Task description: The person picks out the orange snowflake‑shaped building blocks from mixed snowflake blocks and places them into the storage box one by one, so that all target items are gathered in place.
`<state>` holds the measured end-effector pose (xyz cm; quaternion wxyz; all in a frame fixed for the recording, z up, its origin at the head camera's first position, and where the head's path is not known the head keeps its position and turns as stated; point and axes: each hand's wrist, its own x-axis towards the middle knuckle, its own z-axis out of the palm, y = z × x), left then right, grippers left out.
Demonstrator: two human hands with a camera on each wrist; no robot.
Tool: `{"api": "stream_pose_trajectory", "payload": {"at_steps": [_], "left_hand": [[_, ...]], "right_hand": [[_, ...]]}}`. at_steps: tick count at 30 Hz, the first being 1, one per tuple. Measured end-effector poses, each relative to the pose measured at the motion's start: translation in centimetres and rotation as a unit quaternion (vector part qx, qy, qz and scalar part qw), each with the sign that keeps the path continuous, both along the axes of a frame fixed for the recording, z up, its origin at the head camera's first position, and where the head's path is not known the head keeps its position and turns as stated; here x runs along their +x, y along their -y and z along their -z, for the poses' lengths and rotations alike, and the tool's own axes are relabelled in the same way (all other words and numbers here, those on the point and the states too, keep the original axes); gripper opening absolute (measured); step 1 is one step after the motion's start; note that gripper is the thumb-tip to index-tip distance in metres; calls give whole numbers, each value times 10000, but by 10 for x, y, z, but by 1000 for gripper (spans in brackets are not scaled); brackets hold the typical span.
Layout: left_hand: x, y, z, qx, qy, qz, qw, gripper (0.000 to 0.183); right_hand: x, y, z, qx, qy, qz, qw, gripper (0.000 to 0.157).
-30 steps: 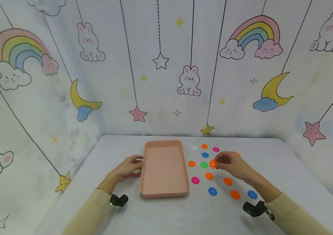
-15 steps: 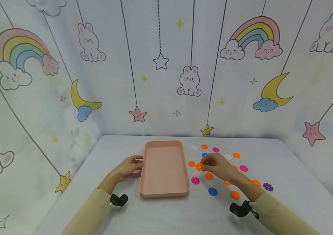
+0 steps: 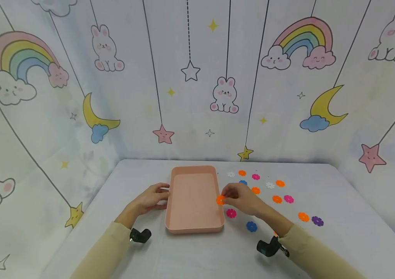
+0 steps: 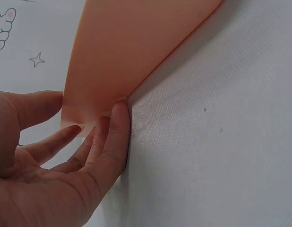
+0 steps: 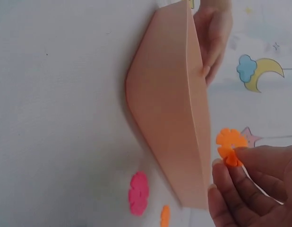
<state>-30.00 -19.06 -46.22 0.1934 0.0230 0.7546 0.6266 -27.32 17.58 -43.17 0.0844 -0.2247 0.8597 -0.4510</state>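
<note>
My right hand pinches an orange notched, flower-shaped plastic disc between thumb and fingers. In the head view the disc overlaps the right rim of a shallow pinkish-orange tray. My left hand rests against the tray's left outer wall; its thumb meets the upper edge, and its fingers, only slightly bent, touch the wall lower down. A pink disc lies just right of the tray. Part of the spread of discs is hidden behind my right hand and forearm.
Several more notched discs lie on the white table right of the tray, among them a blue one, a purple one and a white one. Behind the table hangs a printed curtain.
My right hand has carried the orange disc leftward from above the spread of discs to the tray's right rim. My left hand stays at the tray's left side.
</note>
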Motion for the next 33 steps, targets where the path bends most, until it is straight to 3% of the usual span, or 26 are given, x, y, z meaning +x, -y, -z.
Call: {"api": "stream_pose_trajectory", "payload": {"at_steps": [11, 33], "left_hand": [[-1, 0, -2, -134, 22, -1, 9999, 48], [-1, 1, -4, -167, 107, 93, 9998, 50]], "right_hand": [[2, 34, 3, -24, -335, -645, 9974, 9], [15, 114, 29, 123, -163, -320, 9993, 10]]}}
